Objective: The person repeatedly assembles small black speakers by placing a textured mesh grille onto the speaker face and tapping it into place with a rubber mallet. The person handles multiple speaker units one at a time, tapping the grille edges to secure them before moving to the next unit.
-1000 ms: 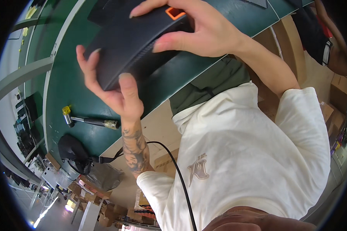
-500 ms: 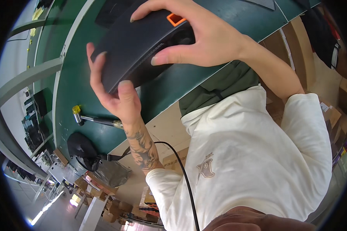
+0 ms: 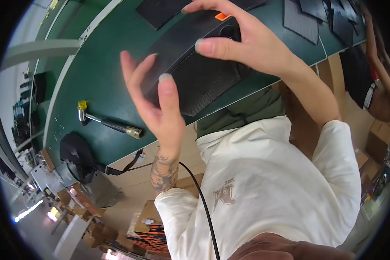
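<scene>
A black case (image 3: 210, 80) with a stitched edge, a mesh-textured side and a small orange tab (image 3: 223, 16) is between my two hands, over the green table. My left hand (image 3: 160, 106) cups its left end, thumb on the near side and fingers raised along the far side. My right hand (image 3: 251, 45) spans the right end, thumb laid over the stitched edge and fingers reaching across the top. The case's far parts are blurred and partly hidden behind the fingers.
A yellow-tipped hammer (image 3: 108, 123) lies on the green table (image 3: 95, 78) to the left, near a black cap (image 3: 76, 151). Flat black panels (image 3: 301, 19) lie at the far right, another black piece (image 3: 160, 12) at the back. A person's arm (image 3: 372, 47) shows at the right edge.
The case has turned so that more of its mesh-textured side shows. Both hands have shifted a little right with it, and the view has moved too.
</scene>
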`<state>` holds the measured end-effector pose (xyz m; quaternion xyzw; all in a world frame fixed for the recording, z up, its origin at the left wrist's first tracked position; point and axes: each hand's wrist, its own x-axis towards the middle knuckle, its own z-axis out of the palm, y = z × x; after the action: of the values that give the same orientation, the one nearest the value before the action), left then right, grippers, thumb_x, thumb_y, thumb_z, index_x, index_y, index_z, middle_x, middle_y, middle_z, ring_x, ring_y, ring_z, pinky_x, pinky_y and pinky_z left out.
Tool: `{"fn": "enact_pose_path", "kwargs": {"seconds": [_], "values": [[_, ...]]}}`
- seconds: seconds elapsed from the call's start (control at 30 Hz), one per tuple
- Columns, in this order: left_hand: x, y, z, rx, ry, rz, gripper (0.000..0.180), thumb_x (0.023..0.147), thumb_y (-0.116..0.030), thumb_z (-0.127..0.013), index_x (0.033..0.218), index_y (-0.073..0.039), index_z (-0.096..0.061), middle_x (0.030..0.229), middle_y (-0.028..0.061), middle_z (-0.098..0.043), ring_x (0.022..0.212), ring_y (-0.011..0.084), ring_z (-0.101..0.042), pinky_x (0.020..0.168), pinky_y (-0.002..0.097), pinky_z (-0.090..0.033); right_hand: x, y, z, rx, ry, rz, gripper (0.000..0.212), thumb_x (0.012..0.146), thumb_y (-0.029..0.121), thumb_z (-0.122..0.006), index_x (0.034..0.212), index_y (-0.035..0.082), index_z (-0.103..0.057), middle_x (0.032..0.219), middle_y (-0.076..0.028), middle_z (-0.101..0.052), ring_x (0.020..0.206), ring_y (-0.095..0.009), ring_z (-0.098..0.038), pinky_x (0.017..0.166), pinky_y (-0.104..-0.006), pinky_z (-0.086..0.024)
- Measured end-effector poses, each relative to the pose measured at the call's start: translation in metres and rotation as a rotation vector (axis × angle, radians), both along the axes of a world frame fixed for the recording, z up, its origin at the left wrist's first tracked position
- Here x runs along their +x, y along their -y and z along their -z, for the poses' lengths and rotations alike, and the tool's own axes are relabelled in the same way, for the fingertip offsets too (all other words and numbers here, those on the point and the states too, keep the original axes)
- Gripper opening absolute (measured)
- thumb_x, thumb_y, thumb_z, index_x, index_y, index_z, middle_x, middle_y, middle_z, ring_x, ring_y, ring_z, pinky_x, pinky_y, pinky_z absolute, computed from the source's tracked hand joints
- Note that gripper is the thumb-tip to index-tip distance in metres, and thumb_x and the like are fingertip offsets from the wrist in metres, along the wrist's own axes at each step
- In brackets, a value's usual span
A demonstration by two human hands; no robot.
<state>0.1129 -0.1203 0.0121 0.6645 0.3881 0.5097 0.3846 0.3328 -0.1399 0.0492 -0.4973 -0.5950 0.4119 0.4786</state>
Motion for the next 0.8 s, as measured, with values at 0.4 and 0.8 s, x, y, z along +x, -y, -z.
{"fn": "enact_pose_path", "kwargs": {"seconds": [0.4,0.8], "values": [[-0.008,0.009,0.012,-0.458,0.446,0.07,0.082,0.099,-0.016,-0.07,0.16,0.003,-0.019,0.152,0.0179,-0.037,0.132,0.0232,-0.049,0.109,0.0337,-0.042,-0.015,-0.061,-0.022,0.237,0.637,-0.277,0.041,0.098,0.017,-0.069,0.133,-0.001,-0.058,0.136,-0.016,-0.06,0.129,-0.027,-0.055,0.112,-0.0391,-0.041],[-0.003,0.004,0.057,-0.171,0.287,0.01,0.064,0.099,-0.005,-0.064,0.153,0.006,-0.031,0.138,0.0191,-0.055,0.128,0.0254,-0.052,0.11,0.0378,-0.039,-0.268,-0.127,0.007,0.155,1.149,-0.628,0.053,0.093,0.055,-0.064,0.105,0.005,-0.075,0.094,-0.018,-0.075,0.092,-0.034,-0.075,0.08,-0.0461,-0.058]]}}
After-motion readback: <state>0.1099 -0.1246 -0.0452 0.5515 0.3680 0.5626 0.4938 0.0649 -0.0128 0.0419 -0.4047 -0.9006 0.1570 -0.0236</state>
